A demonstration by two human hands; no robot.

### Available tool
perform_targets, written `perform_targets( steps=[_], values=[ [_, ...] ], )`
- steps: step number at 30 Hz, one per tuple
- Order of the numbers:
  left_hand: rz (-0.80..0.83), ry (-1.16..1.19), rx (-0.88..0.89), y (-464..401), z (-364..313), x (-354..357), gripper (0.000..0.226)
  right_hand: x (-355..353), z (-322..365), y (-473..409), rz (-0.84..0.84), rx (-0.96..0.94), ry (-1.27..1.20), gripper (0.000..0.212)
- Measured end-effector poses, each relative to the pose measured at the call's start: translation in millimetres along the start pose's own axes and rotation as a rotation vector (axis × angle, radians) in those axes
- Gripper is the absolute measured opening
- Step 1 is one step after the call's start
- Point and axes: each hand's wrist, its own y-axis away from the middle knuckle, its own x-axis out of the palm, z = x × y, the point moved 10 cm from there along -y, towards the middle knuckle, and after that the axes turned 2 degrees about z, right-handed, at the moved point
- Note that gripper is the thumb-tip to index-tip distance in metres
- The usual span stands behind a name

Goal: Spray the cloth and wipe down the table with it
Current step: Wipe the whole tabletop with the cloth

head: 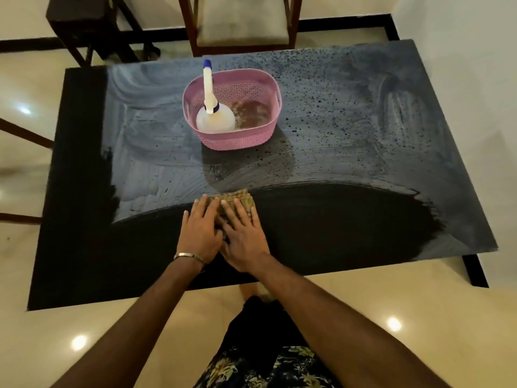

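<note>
A folded brownish cloth [233, 198] lies on the dark glass table [349, 228] near its middle front. My left hand [202, 229] and my right hand [242, 235] press flat on the cloth side by side, fingers straight, and only the cloth's far edge shows beyond the fingertips. A white spray bottle [214, 116] with a blue tip stands in a pink basket [237, 135] at the table's centre. The far part of the table shows pale smeared streaks and droplets; the near strip looks plain black.
A wooden chair [240, 21] with a pale seat stands past the table's far edge. A dark stool [81, 18] sits at the back left. Shiny cream floor tiles surround the table.
</note>
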Motion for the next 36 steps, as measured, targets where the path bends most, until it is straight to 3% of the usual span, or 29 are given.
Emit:
perform_targets(
  steps=[3,7,9,11,13,16,21,24,26,31,33,36],
  values=[
    [-0.001,-0.017,-0.002,-2.1,6.5,-1.1,0.067,-11.5,-62.8,18.7,-0.084,0.047,-0.076,0.075],
    [0.029,-0.044,0.024,-6.9,-18.0,9.3,0.066,-35.7,-264.3,105.6,-0.25,0.594,-0.087,0.077],
    [0.046,-0.034,0.056,-9.1,-36.3,16.6,0.066,-37.8,-351.3,170.2,-0.308,0.852,-0.21,0.077],
    [0.067,-0.014,0.061,-12.0,-51.5,23.3,0.067,-32.5,-400.0,214.4,-0.338,1.058,-0.346,0.078],
    [0.068,0.01,0.061,-13.9,-66.4,27.1,0.066,-29.5,-406.5,220.1,-0.387,1.197,-0.426,0.079],
    [0.052,0.038,0.077,-16.7,-94.5,31.7,0.067,-43.0,-357.9,165.9,-0.403,1.059,-0.337,0.077],
    [0.017,0.07,0.068,-23.9,-139.0,38.5,0.066,-23.7,-196.2,82.7,-0.171,0.229,-0.046,0.073],
    [-0.009,0.084,0.053,-29.3,-163.3,43.5,0.064,-2.9,-186.7,117.6,-0.093,-0.077,0.032,0.076],
    [-0.014,0.083,0.054,-33.0,-183.6,51.8,0.064,5.0,-247.5,156.5,-0.121,-0.001,0.002,0.081],
    [-0.001,0.037,0.116,-30.4,-248.8,85.2,0.063,-12.3,-456.8,277.0,-0.286,0.645,-0.156,0.074],
    [0.028,0.024,0.142,-27.1,-272.6,99.1,0.063,-13.1,-479.1,287.1,-0.313,0.758,-0.201,0.072],
    [0.045,0.035,0.155,-23.5,-298.9,112.0,0.064,-6.6,-444.2,272.1,-0.378,0.847,-0.268,0.073]
  ],
)
